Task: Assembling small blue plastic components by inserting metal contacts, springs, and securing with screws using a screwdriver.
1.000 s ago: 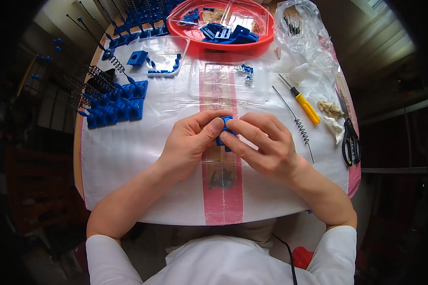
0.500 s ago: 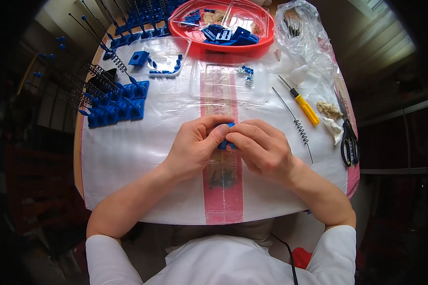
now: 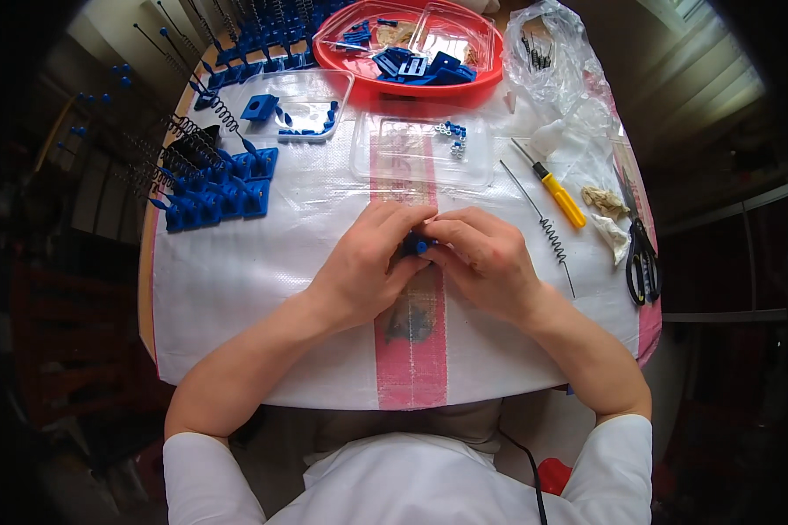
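Observation:
Between my two hands, above the middle of the table, is a small blue plastic part, mostly covered by my fingers. My left hand is closed on its left side. From the right, the fingertips and thumb of my right hand pinch it too. A round blue end of the part faces me; the rest of its shape is hidden. Beyond my hands lies a clear plastic lid or tray with small blue and white pieces on it. A black coiled spring wire lies to the right.
A yellow-handled screwdriver, black scissors and a clear plastic bag lie right. A red tray with blue parts stands far back, beside a clear container. Blue bases with springs crowd the left.
My hands have turned the blue part, so its round end now shows toward me. My left fingers have moved over its top and cover more of it.

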A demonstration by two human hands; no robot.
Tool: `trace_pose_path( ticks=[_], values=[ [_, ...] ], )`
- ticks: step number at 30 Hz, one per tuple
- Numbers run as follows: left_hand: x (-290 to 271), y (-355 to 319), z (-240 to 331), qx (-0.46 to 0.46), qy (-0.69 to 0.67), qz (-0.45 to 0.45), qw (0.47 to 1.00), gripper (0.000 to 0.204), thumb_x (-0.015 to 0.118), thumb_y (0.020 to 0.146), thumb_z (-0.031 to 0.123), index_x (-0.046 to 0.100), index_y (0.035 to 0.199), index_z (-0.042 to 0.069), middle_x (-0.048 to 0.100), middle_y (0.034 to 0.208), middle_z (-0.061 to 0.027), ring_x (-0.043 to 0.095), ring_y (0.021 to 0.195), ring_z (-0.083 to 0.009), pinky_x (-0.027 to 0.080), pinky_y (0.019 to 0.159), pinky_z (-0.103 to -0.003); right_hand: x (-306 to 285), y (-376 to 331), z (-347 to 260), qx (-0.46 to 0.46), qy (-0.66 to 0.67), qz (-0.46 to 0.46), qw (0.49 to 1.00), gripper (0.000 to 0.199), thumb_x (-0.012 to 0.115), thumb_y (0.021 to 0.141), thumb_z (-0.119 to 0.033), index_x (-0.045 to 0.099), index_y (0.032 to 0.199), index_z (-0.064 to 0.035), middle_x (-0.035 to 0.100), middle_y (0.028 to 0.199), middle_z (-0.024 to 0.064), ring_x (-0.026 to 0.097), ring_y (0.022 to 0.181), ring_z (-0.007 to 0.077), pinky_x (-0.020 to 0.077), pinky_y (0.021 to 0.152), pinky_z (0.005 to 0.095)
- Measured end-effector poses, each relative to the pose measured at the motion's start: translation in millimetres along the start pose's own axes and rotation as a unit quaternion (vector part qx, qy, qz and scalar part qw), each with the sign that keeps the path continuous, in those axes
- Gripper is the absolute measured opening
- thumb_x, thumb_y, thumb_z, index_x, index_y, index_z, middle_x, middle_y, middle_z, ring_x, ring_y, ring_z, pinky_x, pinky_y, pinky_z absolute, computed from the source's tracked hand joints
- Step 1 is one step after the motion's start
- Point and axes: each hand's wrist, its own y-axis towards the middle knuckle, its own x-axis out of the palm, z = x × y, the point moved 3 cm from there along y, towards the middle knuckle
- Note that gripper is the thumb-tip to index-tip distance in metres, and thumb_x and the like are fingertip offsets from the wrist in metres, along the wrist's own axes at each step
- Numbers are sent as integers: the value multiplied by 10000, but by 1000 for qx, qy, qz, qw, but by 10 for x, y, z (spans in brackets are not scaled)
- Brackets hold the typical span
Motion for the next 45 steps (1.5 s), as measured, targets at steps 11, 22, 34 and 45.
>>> trace_pose_path(
  ticks=[11,22,34,45],
  values=[
    [13,-21,-32,-33,-24,22,999,430,707,733,-27,576,1139,26,626,1001,-142,612,951,-311,516,818,-377,54,-9,-30,23,5,-9,1000,173,694,776,-23,648,940,2,640,942,139,641,848,302,532,730,378],
    [32,-16,-66,-12,-28,43,999,196,685,810,-50,654,995,7,636,959,-87,641,800,-183,519,684,-276,-557,151,-180,36,-57,88,994,145,740,803,-63,668,923,-28,663,818,100,653,704,225,517,636,315],
    [23,22,-56,-23,-8,39,999,152,674,804,-56,640,943,-6,605,1008,-99,620,820,-206,515,675,-282,-2006,837,2025,180,-216,97,955,225,573,903,-164,710,1062,-82,731,959,93,709,851,182,528,781,297],
    [-28,-27,-45,8,2,4,1000,217,681,791,-50,629,995,2,594,1015,-115,607,894,-248,518,719,-311,-1368,1415,2587,461,-291,-57,836,377,746,787,-323,686,759,48,642,633,142,608,482,216,521,504,362]
  ],
)
